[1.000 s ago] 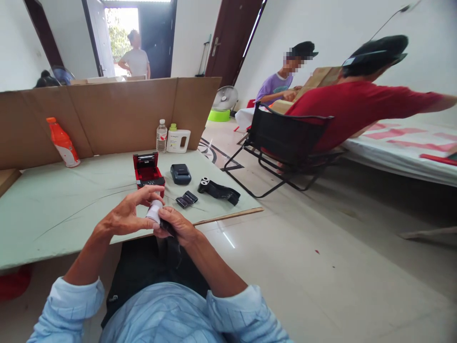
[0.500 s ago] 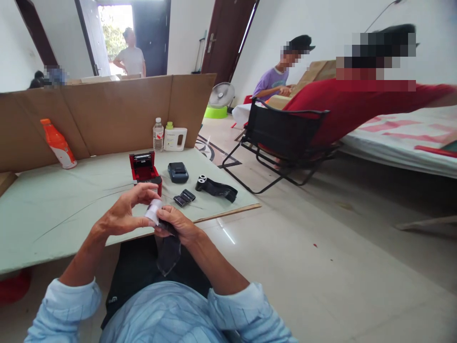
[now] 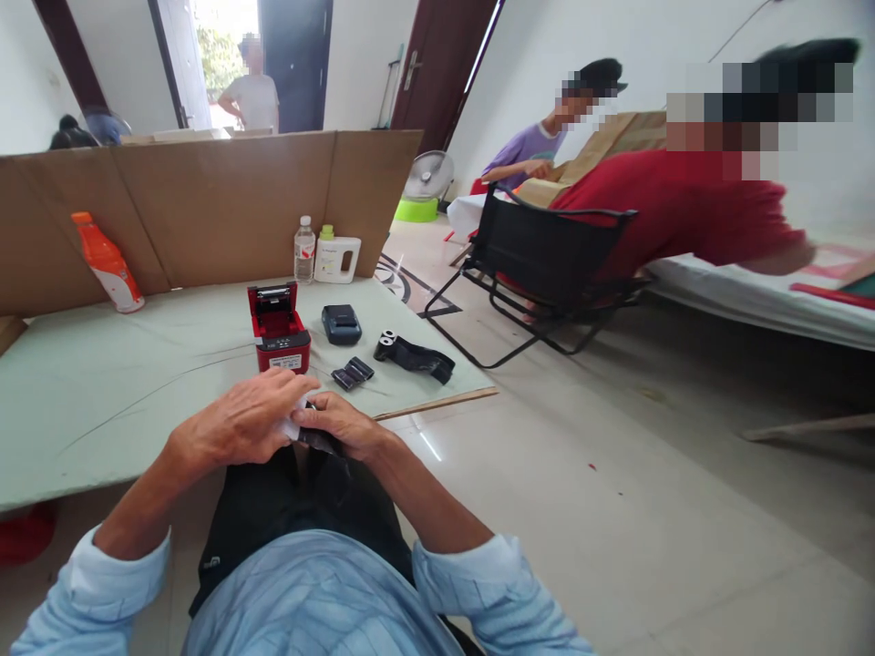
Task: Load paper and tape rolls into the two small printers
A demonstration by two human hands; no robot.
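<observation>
Just past the table's front edge, over my lap, both hands are closed around a small white paper roll (image 3: 292, 425). My left hand (image 3: 246, 415) covers it from above, hiding much of it, with the fingers bent over the roll. My right hand (image 3: 342, 425) grips its right side together with a strip of black plastic wrap (image 3: 320, 443), thumb on top. Directly ahead stands a small red printer (image 3: 282, 342) with its lid raised. To its right lie a dark compact printer (image 3: 341, 324), small black-wrapped rolls (image 3: 353, 374) and white-ended rolls in a black wrapper (image 3: 416, 355).
A cardboard panel (image 3: 239, 205) borders the table's far side. Against it stand an orange bottle (image 3: 108, 264), a clear bottle (image 3: 304, 251) and a white jug (image 3: 337, 258). A black folding chair (image 3: 553, 264) holds a person in red; other people are beyond.
My left hand has turned over and closed across the paper roll, which showed plainly before. The hanging black wrap now shows less. The person in red has drawn the outstretched arm lower.
</observation>
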